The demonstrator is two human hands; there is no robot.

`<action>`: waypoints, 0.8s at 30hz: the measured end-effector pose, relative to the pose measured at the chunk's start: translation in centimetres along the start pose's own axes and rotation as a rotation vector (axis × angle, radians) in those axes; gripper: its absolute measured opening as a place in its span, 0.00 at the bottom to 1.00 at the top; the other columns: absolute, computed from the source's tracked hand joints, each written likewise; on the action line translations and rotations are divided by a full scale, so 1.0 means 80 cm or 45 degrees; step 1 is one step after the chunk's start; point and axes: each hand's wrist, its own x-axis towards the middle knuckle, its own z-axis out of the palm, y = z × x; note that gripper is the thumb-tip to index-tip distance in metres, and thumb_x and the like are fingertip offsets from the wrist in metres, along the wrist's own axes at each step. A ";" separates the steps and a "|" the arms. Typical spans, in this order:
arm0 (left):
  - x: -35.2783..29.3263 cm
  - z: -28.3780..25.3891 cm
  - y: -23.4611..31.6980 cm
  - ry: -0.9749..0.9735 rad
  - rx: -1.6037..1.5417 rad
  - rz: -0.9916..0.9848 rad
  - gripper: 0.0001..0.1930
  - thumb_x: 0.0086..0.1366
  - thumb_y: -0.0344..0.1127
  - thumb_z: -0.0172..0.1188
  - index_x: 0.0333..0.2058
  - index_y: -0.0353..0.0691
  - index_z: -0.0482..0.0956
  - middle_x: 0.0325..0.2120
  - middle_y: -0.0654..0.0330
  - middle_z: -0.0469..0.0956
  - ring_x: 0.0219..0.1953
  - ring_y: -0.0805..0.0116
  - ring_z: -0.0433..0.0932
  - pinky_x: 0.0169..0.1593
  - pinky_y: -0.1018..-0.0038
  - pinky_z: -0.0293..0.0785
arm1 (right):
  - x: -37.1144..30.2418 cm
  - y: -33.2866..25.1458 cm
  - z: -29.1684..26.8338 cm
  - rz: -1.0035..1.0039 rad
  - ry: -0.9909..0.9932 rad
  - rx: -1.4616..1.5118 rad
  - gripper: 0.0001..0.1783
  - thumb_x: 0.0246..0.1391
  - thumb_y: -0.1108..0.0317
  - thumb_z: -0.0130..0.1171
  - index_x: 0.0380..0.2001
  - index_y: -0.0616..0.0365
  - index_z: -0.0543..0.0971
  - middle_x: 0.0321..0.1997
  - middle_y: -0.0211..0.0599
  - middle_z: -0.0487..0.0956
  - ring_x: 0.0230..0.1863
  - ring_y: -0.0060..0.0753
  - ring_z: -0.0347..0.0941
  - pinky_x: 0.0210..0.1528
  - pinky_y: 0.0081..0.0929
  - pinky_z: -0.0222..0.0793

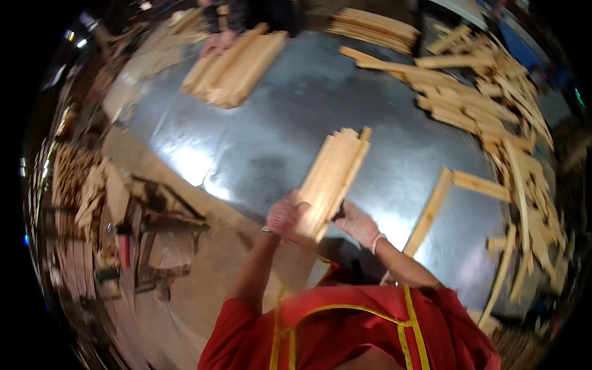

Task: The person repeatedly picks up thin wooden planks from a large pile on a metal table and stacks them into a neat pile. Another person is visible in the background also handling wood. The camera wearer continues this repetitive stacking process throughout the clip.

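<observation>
Currently pinching slat bundle [336, 176] between fingers of left hand [285, 214], with right hand [359, 226] at opposite edge; can't tell right fingers' closure. Also showing loose slats [468, 98] on desk [290, 117].

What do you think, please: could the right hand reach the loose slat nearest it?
Probably yes: only metal tabletop seems to lie between the right hand and the slat.
</observation>
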 end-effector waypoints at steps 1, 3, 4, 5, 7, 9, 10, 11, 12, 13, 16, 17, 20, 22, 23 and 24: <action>0.009 -0.011 0.013 -0.070 -0.206 -0.205 0.30 0.73 0.55 0.57 0.66 0.43 0.73 0.58 0.40 0.78 0.56 0.44 0.80 0.60 0.55 0.77 | -0.021 -0.014 -0.034 0.102 0.230 -0.469 0.46 0.53 0.54 0.71 0.71 0.64 0.67 0.66 0.57 0.76 0.69 0.58 0.72 0.72 0.45 0.66; 0.018 -0.023 0.032 -0.014 -0.343 -0.512 0.34 0.72 0.58 0.55 0.69 0.45 0.70 0.58 0.41 0.79 0.50 0.44 0.84 0.55 0.54 0.79 | -0.071 0.029 -0.098 0.085 0.784 -1.059 0.48 0.50 0.48 0.72 0.69 0.61 0.68 0.68 0.58 0.72 0.70 0.64 0.67 0.73 0.51 0.64; 0.018 -0.020 0.031 0.007 -0.331 -0.497 0.36 0.72 0.60 0.55 0.70 0.43 0.69 0.58 0.41 0.79 0.51 0.44 0.83 0.55 0.54 0.79 | -0.101 0.043 -0.124 0.228 0.926 -1.149 0.48 0.49 0.48 0.73 0.69 0.59 0.67 0.68 0.57 0.71 0.69 0.63 0.66 0.72 0.50 0.65; 0.017 -0.015 0.029 0.027 -0.318 -0.486 0.38 0.72 0.62 0.55 0.70 0.41 0.68 0.57 0.40 0.79 0.51 0.43 0.83 0.56 0.53 0.79 | -0.128 0.054 -0.138 0.373 1.060 -1.234 0.49 0.48 0.48 0.73 0.69 0.58 0.67 0.68 0.55 0.70 0.69 0.61 0.66 0.71 0.50 0.66; 0.015 -0.013 0.026 0.052 -0.365 -0.493 0.39 0.72 0.63 0.55 0.70 0.40 0.68 0.56 0.40 0.79 0.53 0.42 0.82 0.57 0.53 0.78 | -0.145 0.066 -0.140 0.754 1.088 -0.958 0.50 0.46 0.51 0.74 0.70 0.55 0.64 0.64 0.53 0.71 0.66 0.60 0.67 0.69 0.49 0.67; 0.015 -0.019 0.031 0.051 -0.491 -0.509 0.38 0.72 0.62 0.57 0.69 0.41 0.69 0.56 0.42 0.80 0.54 0.41 0.81 0.58 0.53 0.77 | -0.126 0.076 -0.128 0.691 1.178 -0.677 0.46 0.47 0.62 0.72 0.70 0.54 0.64 0.64 0.57 0.71 0.65 0.64 0.69 0.68 0.51 0.68; 0.015 -0.023 0.034 0.038 -0.546 -0.509 0.37 0.72 0.61 0.58 0.69 0.41 0.70 0.56 0.43 0.80 0.55 0.41 0.80 0.58 0.54 0.77 | -0.110 0.072 -0.119 0.576 1.135 -0.546 0.46 0.47 0.63 0.71 0.70 0.55 0.64 0.62 0.59 0.72 0.62 0.66 0.70 0.68 0.51 0.69; 0.018 -0.034 0.036 0.023 -0.593 -0.503 0.36 0.72 0.60 0.58 0.68 0.41 0.70 0.56 0.44 0.80 0.56 0.41 0.80 0.58 0.54 0.77 | -0.093 0.054 -0.105 0.464 1.096 -0.405 0.46 0.48 0.64 0.71 0.70 0.57 0.64 0.60 0.61 0.72 0.60 0.68 0.72 0.67 0.50 0.70; 0.019 -0.039 0.037 0.009 -0.639 -0.504 0.35 0.72 0.59 0.59 0.68 0.42 0.71 0.56 0.45 0.80 0.56 0.41 0.79 0.59 0.54 0.76 | -0.076 0.025 -0.086 0.427 1.024 -0.237 0.46 0.49 0.63 0.70 0.71 0.58 0.65 0.61 0.63 0.73 0.60 0.69 0.73 0.67 0.49 0.70; 0.017 -0.032 0.030 0.011 -0.657 -0.495 0.34 0.72 0.58 0.59 0.67 0.42 0.72 0.56 0.46 0.80 0.56 0.41 0.79 0.58 0.54 0.76 | -0.059 0.001 -0.066 0.384 0.942 -0.070 0.46 0.50 0.62 0.69 0.72 0.58 0.65 0.61 0.65 0.74 0.60 0.70 0.74 0.67 0.48 0.71; 0.014 -0.002 0.002 0.050 -0.710 -0.489 0.32 0.72 0.57 0.60 0.67 0.43 0.73 0.55 0.47 0.80 0.56 0.42 0.79 0.58 0.54 0.76 | -0.001 -0.001 -0.021 0.324 0.584 -0.233 0.44 0.55 0.58 0.66 0.73 0.59 0.66 0.68 0.68 0.72 0.67 0.66 0.72 0.70 0.44 0.69; 0.014 0.002 0.002 0.076 -0.735 -0.492 0.33 0.72 0.57 0.60 0.67 0.43 0.73 0.55 0.47 0.80 0.57 0.42 0.79 0.58 0.54 0.76 | 0.009 -0.003 -0.016 0.329 0.505 -0.264 0.43 0.56 0.57 0.65 0.73 0.60 0.67 0.70 0.67 0.71 0.68 0.65 0.72 0.70 0.43 0.69; 0.006 0.001 0.006 0.051 -0.848 -0.605 0.33 0.72 0.58 0.60 0.68 0.44 0.72 0.55 0.46 0.80 0.57 0.42 0.79 0.59 0.55 0.76 | 0.011 -0.005 -0.081 0.111 0.350 -0.220 0.36 0.57 0.57 0.63 0.67 0.60 0.73 0.66 0.60 0.75 0.66 0.65 0.72 0.71 0.42 0.68; 0.016 -0.020 0.030 -0.018 -0.747 -0.697 0.34 0.71 0.57 0.62 0.68 0.44 0.71 0.56 0.46 0.80 0.58 0.42 0.79 0.60 0.54 0.76 | 0.003 0.011 -0.190 -0.014 0.550 -0.539 0.34 0.53 0.60 0.62 0.64 0.59 0.75 0.64 0.57 0.77 0.66 0.63 0.71 0.70 0.44 0.69; 0.021 -0.038 0.047 -0.061 -0.608 -0.737 0.35 0.70 0.56 0.63 0.69 0.44 0.70 0.57 0.46 0.79 0.58 0.42 0.78 0.61 0.54 0.75 | -0.009 0.037 -0.254 -0.094 0.765 -0.720 0.33 0.51 0.62 0.61 0.62 0.59 0.75 0.63 0.55 0.77 0.65 0.63 0.71 0.69 0.45 0.69; 0.028 -0.053 0.069 -0.094 -0.465 -0.770 0.36 0.70 0.56 0.64 0.69 0.43 0.70 0.58 0.46 0.79 0.59 0.42 0.77 0.62 0.54 0.74 | -0.020 0.060 -0.331 -0.092 0.805 -1.064 0.34 0.49 0.64 0.62 0.62 0.54 0.75 0.64 0.53 0.77 0.66 0.61 0.71 0.67 0.48 0.70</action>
